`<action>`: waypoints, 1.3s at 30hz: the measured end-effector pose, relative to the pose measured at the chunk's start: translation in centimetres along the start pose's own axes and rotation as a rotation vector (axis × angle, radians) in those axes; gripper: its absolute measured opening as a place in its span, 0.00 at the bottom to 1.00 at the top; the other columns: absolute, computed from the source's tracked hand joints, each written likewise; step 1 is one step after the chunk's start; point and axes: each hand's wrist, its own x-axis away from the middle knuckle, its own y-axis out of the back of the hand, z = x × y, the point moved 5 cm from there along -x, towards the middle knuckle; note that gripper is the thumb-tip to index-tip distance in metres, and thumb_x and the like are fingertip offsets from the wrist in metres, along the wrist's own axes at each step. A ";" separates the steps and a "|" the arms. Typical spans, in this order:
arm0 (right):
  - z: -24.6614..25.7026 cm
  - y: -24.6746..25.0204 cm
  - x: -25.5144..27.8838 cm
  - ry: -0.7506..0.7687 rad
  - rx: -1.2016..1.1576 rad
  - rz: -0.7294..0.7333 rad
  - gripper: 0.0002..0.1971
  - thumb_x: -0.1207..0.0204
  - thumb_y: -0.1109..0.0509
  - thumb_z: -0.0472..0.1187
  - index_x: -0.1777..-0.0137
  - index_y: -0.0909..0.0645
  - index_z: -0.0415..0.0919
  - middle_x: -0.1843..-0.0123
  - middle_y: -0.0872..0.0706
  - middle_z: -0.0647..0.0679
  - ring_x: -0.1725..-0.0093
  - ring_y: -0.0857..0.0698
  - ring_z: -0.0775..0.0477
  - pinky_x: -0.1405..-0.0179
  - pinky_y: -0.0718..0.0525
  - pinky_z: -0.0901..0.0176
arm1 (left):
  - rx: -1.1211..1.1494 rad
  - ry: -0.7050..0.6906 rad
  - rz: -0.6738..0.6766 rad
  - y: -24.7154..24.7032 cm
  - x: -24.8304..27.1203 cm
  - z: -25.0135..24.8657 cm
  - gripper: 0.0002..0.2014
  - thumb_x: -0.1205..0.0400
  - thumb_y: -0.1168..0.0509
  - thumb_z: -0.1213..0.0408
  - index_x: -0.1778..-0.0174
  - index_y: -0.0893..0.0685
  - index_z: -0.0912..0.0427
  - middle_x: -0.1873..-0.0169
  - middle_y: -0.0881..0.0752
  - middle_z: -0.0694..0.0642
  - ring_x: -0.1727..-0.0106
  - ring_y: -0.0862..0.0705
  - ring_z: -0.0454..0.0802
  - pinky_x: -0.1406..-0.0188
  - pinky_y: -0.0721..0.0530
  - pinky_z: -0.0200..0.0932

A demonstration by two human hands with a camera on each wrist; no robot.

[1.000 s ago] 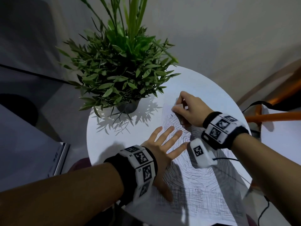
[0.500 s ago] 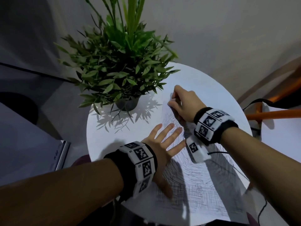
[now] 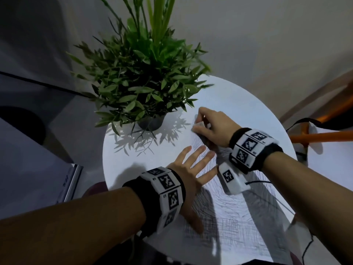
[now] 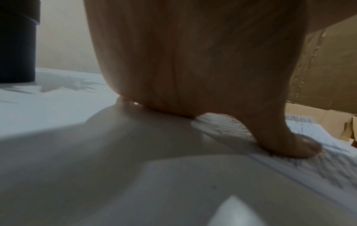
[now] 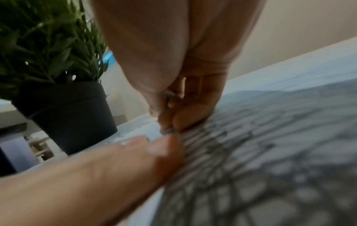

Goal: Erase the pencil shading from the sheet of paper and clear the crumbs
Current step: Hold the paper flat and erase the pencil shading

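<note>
Your head camera looks steeply down on the worktop (image 3: 238, 104); both wrist cameras sit low, close along the fingers. All three share the sheet of paper (image 3: 238, 222) and the plant pot (image 3: 150, 122).

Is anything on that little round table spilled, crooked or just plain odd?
Nothing looks spilled or damaged. The sheet of paper lies at a slant and seems to run past the round table at its near edge. The left hand presses it flat; the right hand rubs an eraser at its far corner. The potted plant stands upright.
</note>
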 end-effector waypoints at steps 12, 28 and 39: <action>0.0 0.5 -1.3 -0.059 0.039 -0.093 0.10 0.19 0.31 0.46 0.52 0.29 0.44 0.56 0.13 0.45 0.57 0.15 0.41 0.58 0.20 0.54 | -0.011 0.016 0.020 0.2 0.1 -0.2 0.68 0.34 0.42 0.16 0.15 0.73 0.54 0.21 0.80 0.63 0.20 0.81 0.66 0.22 0.74 0.71; -1.3 0.8 0.0 -0.045 0.025 -0.074 0.10 0.18 0.31 0.46 0.52 0.29 0.45 0.53 0.12 0.47 0.57 0.16 0.45 0.59 0.24 0.56 | 0.048 0.003 0.005 0.3 0.0 -0.1 0.69 0.34 0.39 0.17 0.19 0.79 0.51 0.26 0.85 0.59 0.21 0.83 0.64 0.22 0.75 0.71; -0.2 0.4 -1.0 -0.005 0.004 -0.036 0.10 0.19 0.30 0.47 0.52 0.27 0.44 0.56 0.13 0.47 0.55 0.15 0.42 0.55 0.19 0.51 | 0.004 0.022 0.004 0.0 0.1 -0.3 0.68 0.34 0.42 0.16 0.15 0.73 0.54 0.22 0.81 0.63 0.20 0.81 0.66 0.22 0.74 0.71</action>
